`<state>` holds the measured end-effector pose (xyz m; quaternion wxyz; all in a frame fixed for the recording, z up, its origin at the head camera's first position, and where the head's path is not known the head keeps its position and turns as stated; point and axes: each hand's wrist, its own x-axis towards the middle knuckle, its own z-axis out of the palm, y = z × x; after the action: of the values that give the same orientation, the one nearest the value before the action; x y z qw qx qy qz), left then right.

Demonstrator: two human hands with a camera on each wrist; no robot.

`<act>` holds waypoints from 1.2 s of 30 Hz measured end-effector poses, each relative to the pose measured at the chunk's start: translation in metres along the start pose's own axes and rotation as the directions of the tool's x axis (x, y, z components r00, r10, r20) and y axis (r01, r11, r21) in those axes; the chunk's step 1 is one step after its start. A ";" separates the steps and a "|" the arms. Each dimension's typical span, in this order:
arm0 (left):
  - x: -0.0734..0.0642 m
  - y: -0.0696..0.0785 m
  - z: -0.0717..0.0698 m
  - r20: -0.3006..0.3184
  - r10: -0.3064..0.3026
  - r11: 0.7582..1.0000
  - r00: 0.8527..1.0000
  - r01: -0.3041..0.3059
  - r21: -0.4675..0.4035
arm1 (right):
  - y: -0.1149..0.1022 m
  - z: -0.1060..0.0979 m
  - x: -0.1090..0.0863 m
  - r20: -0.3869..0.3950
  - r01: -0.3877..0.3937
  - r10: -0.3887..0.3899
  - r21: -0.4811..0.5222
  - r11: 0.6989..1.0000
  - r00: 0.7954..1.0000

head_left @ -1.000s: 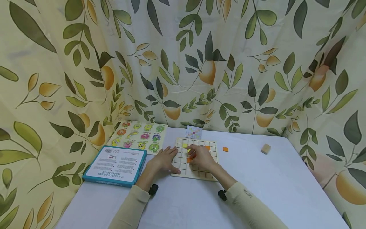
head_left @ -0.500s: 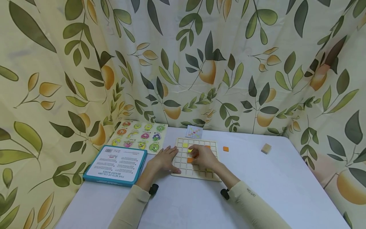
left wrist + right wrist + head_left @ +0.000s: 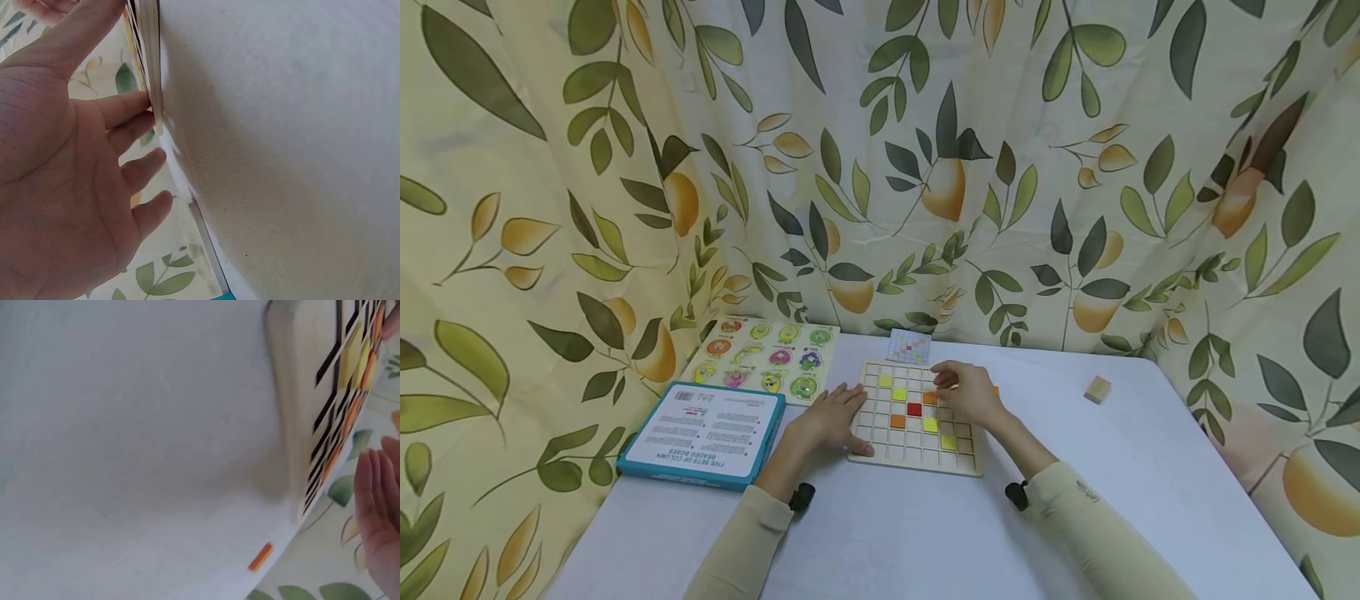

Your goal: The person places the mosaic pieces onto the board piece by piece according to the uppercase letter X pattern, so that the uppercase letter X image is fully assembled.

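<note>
A wooden grid board (image 3: pixel 880 454) lies on the white table with a red tile (image 3: pixel 914 409) near its middle. Yellow tiles (image 3: pixel 931 425) run diagonally through that tile, and orange tiles (image 3: pixel 898 422) sit on the crossing diagonal. Along the board's left side rests my left hand (image 3: pixel 829 419), fingers spread and thumb by the front edge; its fingertips touch the board edge (image 3: pixel 150 62) in the left wrist view. My right hand (image 3: pixel 972 395) is over the upper right squares with nothing visible in it. Beyond the board, a loose orange tile (image 3: pixel 260 557) is partly covered by that hand in the head view.
Behind the board is a small coloured pattern card (image 3: pixel 909 346). A blue-edged box (image 3: pixel 700 433) and a fruit picture sheet (image 3: pixel 801 354) lie to the left. A small wooden block (image 3: pixel 1097 389) sits far right, before the leaf-print curtain (image 3: pixel 880 167).
My right hand has moved right and away from the board's middle, uncovering the red tile and neighbouring tiles. My left hand stays at the board's edge.
</note>
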<state>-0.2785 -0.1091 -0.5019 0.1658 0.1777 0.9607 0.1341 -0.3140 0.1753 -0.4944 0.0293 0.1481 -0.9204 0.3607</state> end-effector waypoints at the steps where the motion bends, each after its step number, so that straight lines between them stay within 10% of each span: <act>1: 0.000 0.000 0.000 -0.001 -0.001 1.000 1.000 0.001 0.000 | 0.003 -0.002 0.000 -0.018 -0.008 0.008 -0.015 1.000 1.000; 18: -0.002 -0.001 0.000 -0.003 -0.008 1.000 1.000 0.008 -0.019 | 0.061 -0.030 0.004 -0.178 -0.216 0.189 -0.147 0.965 0.966; 36: -0.003 0.001 -0.002 0.000 0.004 1.000 1.000 -0.004 -0.029 | 0.066 -0.043 -0.008 -0.193 -0.316 0.284 -0.160 0.935 0.939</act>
<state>-0.2758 -0.1096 -0.4992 0.1680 0.1770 0.9584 0.1482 -0.3284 0.2519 -0.5069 0.0647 -0.0289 -0.9564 0.2834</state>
